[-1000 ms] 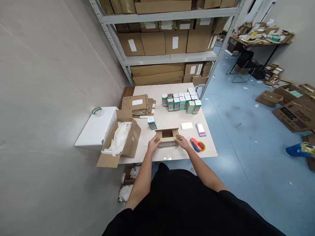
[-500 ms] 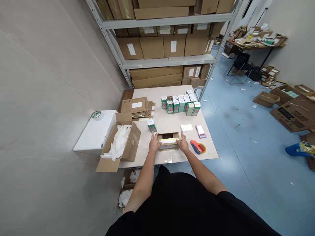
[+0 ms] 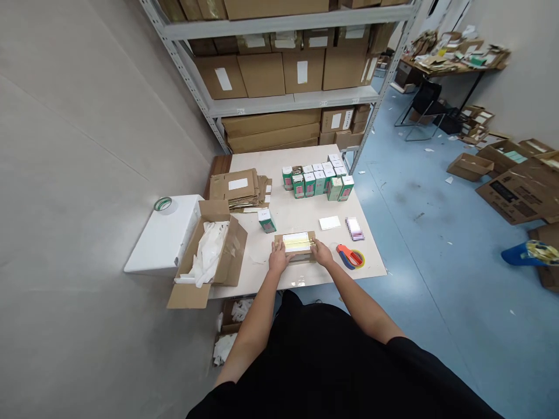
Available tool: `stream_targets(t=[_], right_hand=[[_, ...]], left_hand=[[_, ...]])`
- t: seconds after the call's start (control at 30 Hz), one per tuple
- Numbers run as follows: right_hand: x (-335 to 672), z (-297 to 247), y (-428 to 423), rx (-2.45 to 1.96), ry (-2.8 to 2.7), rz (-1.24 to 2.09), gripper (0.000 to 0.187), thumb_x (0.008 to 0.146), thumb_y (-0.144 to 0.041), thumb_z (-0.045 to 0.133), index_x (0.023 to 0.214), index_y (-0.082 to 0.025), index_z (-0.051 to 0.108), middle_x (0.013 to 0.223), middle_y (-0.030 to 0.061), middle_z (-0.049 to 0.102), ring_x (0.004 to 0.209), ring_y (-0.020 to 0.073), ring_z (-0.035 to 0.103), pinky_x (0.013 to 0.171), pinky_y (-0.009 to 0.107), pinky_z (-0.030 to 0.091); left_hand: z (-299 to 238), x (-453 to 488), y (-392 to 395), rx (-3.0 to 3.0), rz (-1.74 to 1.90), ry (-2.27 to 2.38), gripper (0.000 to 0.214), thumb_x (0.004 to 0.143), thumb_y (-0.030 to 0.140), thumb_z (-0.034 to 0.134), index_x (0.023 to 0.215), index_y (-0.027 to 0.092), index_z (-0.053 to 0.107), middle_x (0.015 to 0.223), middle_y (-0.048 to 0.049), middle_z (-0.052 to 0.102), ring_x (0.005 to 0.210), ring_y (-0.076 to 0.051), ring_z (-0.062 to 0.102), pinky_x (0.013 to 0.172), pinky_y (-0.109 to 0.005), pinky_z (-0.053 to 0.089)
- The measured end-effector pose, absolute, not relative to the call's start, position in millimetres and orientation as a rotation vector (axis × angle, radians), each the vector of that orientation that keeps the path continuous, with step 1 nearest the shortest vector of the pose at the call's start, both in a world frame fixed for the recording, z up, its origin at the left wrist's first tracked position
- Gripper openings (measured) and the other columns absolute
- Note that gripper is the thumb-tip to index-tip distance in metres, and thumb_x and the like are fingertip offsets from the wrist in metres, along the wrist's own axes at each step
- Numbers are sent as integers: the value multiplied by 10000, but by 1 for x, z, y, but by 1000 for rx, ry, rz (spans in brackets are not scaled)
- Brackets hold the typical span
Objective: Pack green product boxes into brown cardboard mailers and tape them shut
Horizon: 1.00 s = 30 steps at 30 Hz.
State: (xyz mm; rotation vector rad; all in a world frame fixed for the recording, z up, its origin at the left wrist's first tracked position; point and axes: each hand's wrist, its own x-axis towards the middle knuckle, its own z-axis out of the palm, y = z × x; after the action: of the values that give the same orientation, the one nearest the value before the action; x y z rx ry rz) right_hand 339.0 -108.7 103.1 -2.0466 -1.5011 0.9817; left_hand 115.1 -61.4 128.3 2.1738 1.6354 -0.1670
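A small cardboard box [image 3: 296, 242] lies near the front edge of the table, its top flap folded down, with a white label and shiny tape across it. My left hand [image 3: 278, 258] grips the box's left end, and my right hand [image 3: 322, 253] holds its right end. Just beyond my left hand stands a single green-and-white carton [image 3: 266, 221]. To the right of my right hand lies an orange-and-blue tape dispenser [image 3: 349, 256] with a yellow roll. A white card [image 3: 329, 223] and a small stack with a blurred face [image 3: 354, 228] lie behind it.
Several green cartons [image 3: 318, 181] stand grouped at the table's back right. Flattened cardboard [image 3: 236, 185] is piled at the back left. An open box with white packing material [image 3: 236, 256] sits at the left edge, beside a tape roll [image 3: 163, 204]. Shelving [image 3: 271, 105] rises behind.
The box's top opening, dark inside before, is now covered by its labelled flap. Both my hands have shifted inward over the box ends. The view has moved slightly.
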Motion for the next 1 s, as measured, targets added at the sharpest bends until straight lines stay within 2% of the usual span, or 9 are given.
stream_targets(t=[0.1, 0.3, 0.37, 0.47, 0.53, 0.63, 0.73, 0.83, 1.0], right_hand=[[338, 104, -112, -2020, -1495, 995, 590, 1027, -335, 499, 1596, -218, 395, 1493, 124, 574, 1325, 253, 582, 1082, 342, 459], [344, 100, -128, -2052, -1439, 1092, 815, 897, -384, 708, 1616, -226, 358, 1430, 162, 597, 1271, 305, 617, 1065, 375, 475], [349, 97, -137, -1986, -1421, 1126, 918, 848, -355, 744, 1642, -246, 295, 1494, 149, 551, 1332, 306, 577, 1104, 400, 458], [360, 96, -145, -1882, -1399, 1055, 1007, 822, -320, 731, 1671, -257, 194, 1630, 131, 410, 1493, 307, 411, 1180, 446, 397], [372, 100, -146, -1892, -1374, 934, 944, 861, -339, 680, 1670, -258, 199, 1675, 124, 338, 1552, 303, 312, 1209, 470, 359], [400, 111, -143, -1964, -1350, 773, 824, 912, -345, 615, 1652, -254, 265, 1671, 112, 345, 1561, 275, 293, 1229, 445, 331], [438, 113, -146, -2093, -1258, 700, 731, 934, -320, 577, 1622, -243, 340, 1617, 101, 425, 1530, 256, 341, 1219, 407, 347], [468, 100, -157, -2272, -1134, 737, 635, 929, -332, 600, 1540, -222, 468, 1561, 120, 476, 1450, 280, 434, 1136, 382, 422], [479, 60, -178, -2414, -1182, 926, 431, 866, -332, 699, 1253, -145, 670, 1327, 158, 622, 1213, 277, 574, 978, 331, 470]], left_hand=[[130, 118, -65, 2200, -196, 1636, 929, 917, 572, 642, 1675, 369, 145, 1760, -84, 78, 1588, -470, 45, 1118, -560, 477], [134, 126, -65, 2264, -315, 1618, 726, 951, 420, 643, 1616, 410, 354, 1746, -74, 167, 1578, -463, 138, 1113, -564, 486], [134, 129, -65, 2286, -325, 1587, 700, 957, 401, 633, 1608, 408, 375, 1744, -66, 181, 1579, -456, 145, 1113, -556, 489], [134, 136, -67, 2302, -314, 1623, 681, 973, 385, 598, 1615, 390, 369, 1743, -79, 179, 1581, -455, 131, 1106, -546, 499], [135, 141, -67, 2318, -302, 1653, 682, 978, 377, 579, 1621, 388, 354, 1743, -83, 181, 1582, -453, 127, 1091, -546, 512], [136, 143, -63, 2351, -300, 1655, 685, 973, 355, 572, 1621, 387, 355, 1740, -85, 191, 1574, -457, 152, 1070, -557, 526], [138, 136, -60, 2367, -319, 1627, 687, 958, 343, 583, 1612, 387, 379, 1733, -78, 216, 1562, -457, 199, 1083, -556, 516], [138, 125, -62, 2367, -338, 1611, 686, 946, 354, 590, 1605, 378, 400, 1725, -67, 246, 1552, -447, 232, 1110, -556, 495], [139, 117, -67, 2351, -387, 1605, 642, 959, 322, 579, 1586, 355, 444, 1717, -74, 268, 1541, -439, 268, 1127, -534, 479]])
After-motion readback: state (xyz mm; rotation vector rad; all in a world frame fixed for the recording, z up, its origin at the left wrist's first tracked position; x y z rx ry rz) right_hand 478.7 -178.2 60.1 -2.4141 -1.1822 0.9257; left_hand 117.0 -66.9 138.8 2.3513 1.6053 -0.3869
